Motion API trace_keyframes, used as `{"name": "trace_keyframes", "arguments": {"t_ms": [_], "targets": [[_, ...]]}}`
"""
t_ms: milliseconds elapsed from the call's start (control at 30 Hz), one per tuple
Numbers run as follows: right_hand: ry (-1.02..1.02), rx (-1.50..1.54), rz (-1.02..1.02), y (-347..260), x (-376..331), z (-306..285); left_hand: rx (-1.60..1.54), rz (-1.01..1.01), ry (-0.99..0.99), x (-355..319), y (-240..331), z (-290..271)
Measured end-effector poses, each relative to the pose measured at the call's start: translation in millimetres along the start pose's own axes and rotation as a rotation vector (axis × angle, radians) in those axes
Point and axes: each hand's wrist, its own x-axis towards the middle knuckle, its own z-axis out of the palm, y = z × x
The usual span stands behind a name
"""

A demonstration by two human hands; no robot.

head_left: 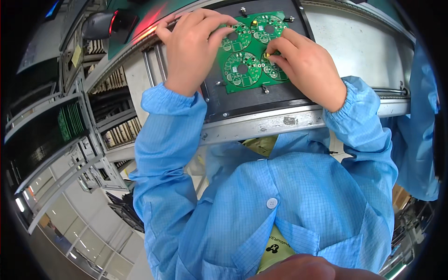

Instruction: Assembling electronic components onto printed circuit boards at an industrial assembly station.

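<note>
A green circuit board panel (254, 46) with several round boards lies in a black fixture (214, 105), held by small metal clamps at its edges. My right hand (308, 65) pinches a small yellow block-shaped component (267, 55) at the lower right round board, partly covering that board. At the upper left round board is my left hand (193, 44), thumb and index finger brought close together over its parts. Whatever lies between those fingertips is too small to make out. Another yellow component (254, 23) sits on the upper right round board.
A metal rail (275, 122) runs along the near side of the fixture. At the far left stands a black device with a red light (112, 23). Racks (119, 107) with rows of slots are on my left, one holding green boards (70, 120). Another blue sleeve (415, 140) shows at right.
</note>
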Motion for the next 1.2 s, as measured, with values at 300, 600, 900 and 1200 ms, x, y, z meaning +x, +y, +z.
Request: {"name": "trace_keyframes", "arguments": {"t_ms": [300,600,900,1200], "targets": [[-0.039,-0.084,-0.045,-11,7,6,-0.118,-0.178,-0.012,-19,3,-26],[-0.077,-0.223,-0.068,-16,8,7,-0.157,-0.119,0.05,-29,-1,-25],[-0.154,-0.393,-0.14,-20,11,-4,-0.084,-0.136,-0.007,-25,-1,-21],[-0.296,-0.356,-0.169,-16,32,-20,-0.088,-0.147,0.0,-20,4,-21]]}}
